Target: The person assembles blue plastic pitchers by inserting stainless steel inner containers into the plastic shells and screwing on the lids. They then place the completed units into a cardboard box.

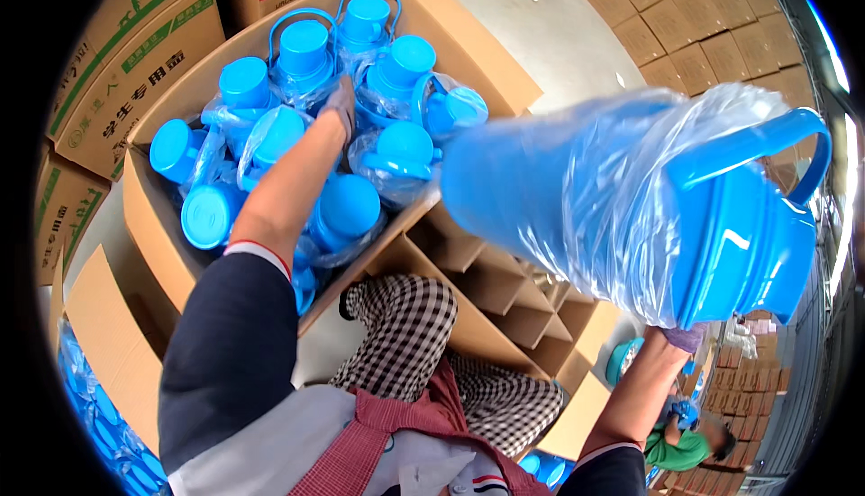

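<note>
far left, stacked printed cartons (135,72), brown with green bands and dark print. below them, lower left, an open box (117,352) with blue plastic-wrapped items (104,433) inside, detail too small to tell. next, big open carton (153,226), flaps out, packed with blue jugs (347,208), lids mostly up, some tilted, clear plastic around many, a few loop handles standing up.

left hand (342,110), in a grayish glove, reaches down between jugs near the middle of that carton; fingers mostly hidden, can't tell how far open or whether it grips one. dark sleeve (239,316) on that arm, pale with a red edge at the cuff. person's checked trousers (405,316) at center bottom, just beside the carton.

right of that, divided carton (473,325) with cardboard cells. blue wrapped jug (622,199) held up in the air, close to camera, lying tilted sideways: base toward the packed carton, lid end and loop handle to the right, clear plastic bunched round its middle. right hand (687,336), purplish glove, has hold of it from below near the lid end; fingers hidden behind jug, curl not visible.

behind, lower right, a person in green (685,451), bent over. upper right, piled brown cartons (712,18).
</note>
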`<action>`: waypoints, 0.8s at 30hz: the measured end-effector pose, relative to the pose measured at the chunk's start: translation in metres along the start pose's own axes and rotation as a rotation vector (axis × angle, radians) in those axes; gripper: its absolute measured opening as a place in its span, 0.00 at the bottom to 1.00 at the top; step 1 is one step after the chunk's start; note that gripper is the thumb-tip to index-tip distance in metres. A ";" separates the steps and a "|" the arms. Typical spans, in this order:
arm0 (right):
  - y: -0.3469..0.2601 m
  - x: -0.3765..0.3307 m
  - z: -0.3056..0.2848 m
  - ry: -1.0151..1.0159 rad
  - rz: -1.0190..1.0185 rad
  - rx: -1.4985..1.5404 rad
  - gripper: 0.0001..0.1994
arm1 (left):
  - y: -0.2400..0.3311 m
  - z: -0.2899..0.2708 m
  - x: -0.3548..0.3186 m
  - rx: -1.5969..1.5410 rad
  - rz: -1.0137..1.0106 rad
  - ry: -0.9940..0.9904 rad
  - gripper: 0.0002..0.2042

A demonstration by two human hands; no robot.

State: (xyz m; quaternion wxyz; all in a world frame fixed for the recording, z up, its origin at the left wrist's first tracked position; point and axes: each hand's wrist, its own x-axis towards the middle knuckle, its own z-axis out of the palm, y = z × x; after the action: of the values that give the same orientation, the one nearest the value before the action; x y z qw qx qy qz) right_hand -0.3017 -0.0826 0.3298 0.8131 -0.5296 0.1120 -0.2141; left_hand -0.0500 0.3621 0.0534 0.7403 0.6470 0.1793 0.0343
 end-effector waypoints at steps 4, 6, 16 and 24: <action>0.097 0.065 0.047 0.004 0.085 0.078 0.19 | -0.013 0.015 0.000 -0.415 0.045 -0.457 0.37; 0.150 0.082 0.072 0.012 0.136 0.138 0.19 | 0.049 0.002 0.014 -0.650 -0.188 -0.666 0.36; 0.272 0.055 0.171 -0.114 0.430 0.199 0.16 | 0.085 -0.041 -0.055 0.701 0.317 -0.571 0.24; 0.292 0.079 0.158 0.031 0.561 0.235 0.21 | 0.019 0.002 0.001 4.027 2.301 0.280 0.28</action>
State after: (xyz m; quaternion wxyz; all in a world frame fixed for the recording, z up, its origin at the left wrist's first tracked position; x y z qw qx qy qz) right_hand -0.1002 0.1107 0.1334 0.8943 -0.3772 0.2406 -0.0007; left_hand -0.0448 0.3637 0.0717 0.9356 -0.0894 0.3021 -0.1591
